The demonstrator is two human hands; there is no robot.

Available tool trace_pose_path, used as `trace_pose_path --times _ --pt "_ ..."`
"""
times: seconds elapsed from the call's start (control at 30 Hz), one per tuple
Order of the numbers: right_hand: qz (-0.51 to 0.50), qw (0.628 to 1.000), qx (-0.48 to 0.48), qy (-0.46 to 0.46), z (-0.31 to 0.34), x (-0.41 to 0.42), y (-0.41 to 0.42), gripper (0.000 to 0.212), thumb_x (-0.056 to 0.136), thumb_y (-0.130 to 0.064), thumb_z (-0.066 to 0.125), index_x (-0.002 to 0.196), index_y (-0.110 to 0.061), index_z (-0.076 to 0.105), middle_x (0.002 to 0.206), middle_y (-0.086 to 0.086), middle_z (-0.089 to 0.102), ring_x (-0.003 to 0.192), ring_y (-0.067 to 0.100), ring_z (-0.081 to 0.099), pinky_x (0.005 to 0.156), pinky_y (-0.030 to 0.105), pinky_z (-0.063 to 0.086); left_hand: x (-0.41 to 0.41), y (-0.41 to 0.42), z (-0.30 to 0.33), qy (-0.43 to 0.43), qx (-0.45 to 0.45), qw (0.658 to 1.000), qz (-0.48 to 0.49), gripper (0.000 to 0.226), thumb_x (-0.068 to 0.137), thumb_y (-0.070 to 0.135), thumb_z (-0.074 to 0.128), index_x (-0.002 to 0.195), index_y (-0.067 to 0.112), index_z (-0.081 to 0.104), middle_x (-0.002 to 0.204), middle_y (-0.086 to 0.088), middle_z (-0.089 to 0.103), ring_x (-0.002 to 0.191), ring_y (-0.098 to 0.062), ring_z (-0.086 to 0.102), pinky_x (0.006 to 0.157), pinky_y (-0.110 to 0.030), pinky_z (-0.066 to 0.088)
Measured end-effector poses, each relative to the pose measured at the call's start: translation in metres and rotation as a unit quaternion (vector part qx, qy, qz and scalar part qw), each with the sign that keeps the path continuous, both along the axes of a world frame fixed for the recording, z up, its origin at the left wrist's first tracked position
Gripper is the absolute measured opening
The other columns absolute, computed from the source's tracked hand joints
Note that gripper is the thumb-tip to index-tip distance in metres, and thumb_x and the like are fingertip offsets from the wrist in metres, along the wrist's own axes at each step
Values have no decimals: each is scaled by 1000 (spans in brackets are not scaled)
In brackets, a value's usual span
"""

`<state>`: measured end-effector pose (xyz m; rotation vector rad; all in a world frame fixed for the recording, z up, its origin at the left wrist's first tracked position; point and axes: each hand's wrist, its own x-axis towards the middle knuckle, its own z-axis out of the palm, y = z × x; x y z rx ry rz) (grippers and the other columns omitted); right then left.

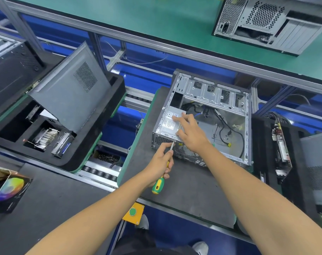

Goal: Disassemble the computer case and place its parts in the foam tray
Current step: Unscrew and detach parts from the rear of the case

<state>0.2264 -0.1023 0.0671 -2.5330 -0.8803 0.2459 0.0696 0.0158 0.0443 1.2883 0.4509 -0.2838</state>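
An open computer case (217,94) lies on its side on a dark pallet (184,183) at the centre. Inside its near left corner sits a silver power supply (168,122), with loose cables beside it. My left hand (161,162) grips a green-and-yellow screwdriver (158,184), its tip at the rear panel of the case beside the power supply. My right hand (191,131) rests flat on top of the power supply, fingers spread. A black foam tray (105,115) to the left holds a grey side panel (70,89), a heatsink and a drive.
A second foam tray (266,153) with circuit boards stands at the right. Another computer case (270,24) sits on the green shelf at the back. Roller conveyor rails run between pallets. A colourful box (9,188) lies at the left, and a yellow box with a green button (133,211) sits at the front edge.
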Motion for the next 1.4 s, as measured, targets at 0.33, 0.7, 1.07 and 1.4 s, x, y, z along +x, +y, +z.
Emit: trace_pose_path --times 0.33,0.7,1.07,1.4 --pt "5 1000 5 2 3 -1 -1 49 100 -28 45 149 -32 42 152 1 29 134 19 43 84 45 53 -3 -3 -4 -4 22 1000 4 25 108 38 41 123 55 50 66 -2 51 48 -10 34 42 -23 33" --pt "2 1000 2 1 3 -1 1 51 99 -26 47 150 -31 42 152 1 30 133 18 43 82 44 53 -3 -9 -1 -3 39 999 10 25 109 36 39 127 52 46 67 -3 52 49 -9 37 43 -24 34" --pt "7 1000 3 -10 -3 2 0 49 100 -27 47 149 -32 41 152 2 28 132 18 41 84 45 52 -3 -12 3 -11 46 999 4 24 110 35 38 130 49 43 70 -5 53 50 -10 37 44 -23 35" --pt "9 1000 1 -15 -9 3 -1 49 100 -32 44 148 -36 38 152 1 27 140 18 35 86 48 54 -4 0 -4 6 -47 998 30 17 105 33 53 122 31 54 71 -8 55 49 -13 39 43 -23 32"
